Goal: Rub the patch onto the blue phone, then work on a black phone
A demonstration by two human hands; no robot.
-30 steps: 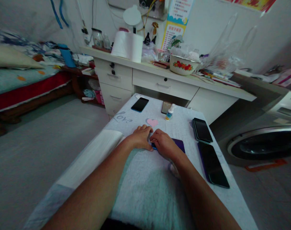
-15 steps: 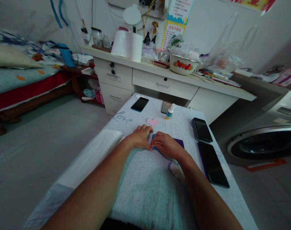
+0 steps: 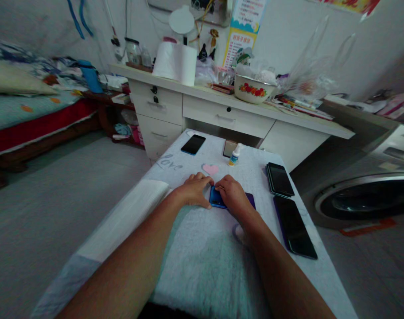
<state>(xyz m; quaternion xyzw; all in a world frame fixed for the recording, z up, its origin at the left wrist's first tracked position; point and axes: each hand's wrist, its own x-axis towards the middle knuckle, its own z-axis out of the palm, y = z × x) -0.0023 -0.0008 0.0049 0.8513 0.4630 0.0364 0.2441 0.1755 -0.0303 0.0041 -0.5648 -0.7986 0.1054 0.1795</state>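
Observation:
A blue-to-purple smartphone [image 3: 216, 199] lies back side up on the cloth-covered table, its camera end to the left. My left hand [image 3: 195, 189] braces that end, thumb at the near corner and fingers by the far corner. Over the phone's upper left part, my right hand [image 3: 234, 195] is closed, its fingertips bunched and pressed down near the far edge. Whatever those fingertips pinch is hidden. Beyond both hands stands a small spray bottle [image 3: 234, 156] with a white top and a blue and yellow label.
More phones lie around the table: a black-screened one [image 3: 193, 144] at far left, another [image 3: 229, 148] behind the bottle, a stacked pair [image 3: 280, 179] and a large one [image 3: 295, 228] at right. A white desk [image 3: 222, 116] stands beyond, a washing machine [image 3: 364, 190] at right.
My right hand has shifted from the phone's near left area to its far edge, uncovering the blue camera end. My left hand stays at the phone's left end.

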